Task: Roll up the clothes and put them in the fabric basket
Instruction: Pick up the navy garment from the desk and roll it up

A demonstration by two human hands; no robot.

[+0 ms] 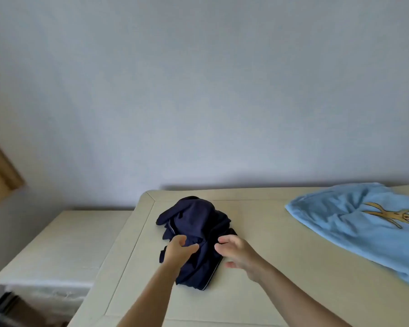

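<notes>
Your left hand [178,250] reaches in from the near side with the forearm angled up and to the right, palm turned inward, fingers loosely curled against the near-left part of the navy garment [194,232]. It touches the cloth, but whether the fingers have pinched a fold you cannot tell from this angle. Your right hand [236,252] comes in from the near right, fingers spread and half bent, fingertips at the garment's right side; the thumb hangs free below, so this hand is open and has hold of nothing.

The navy garment sits bunched in a rumpled heap on the beige table [257,291], near the table's far-left corner, with a thin pale trim showing along its near edge.

To the right, well apart from the heap, a light blue garment [354,227] with a yellow printed figure lies spread flat and runs off the right edge of view. Bare tabletop lies between the two and along the near side. Left of the table stands a lower pale cabinet [64,244]; a plain wall [198,90] closes the far side.
</notes>
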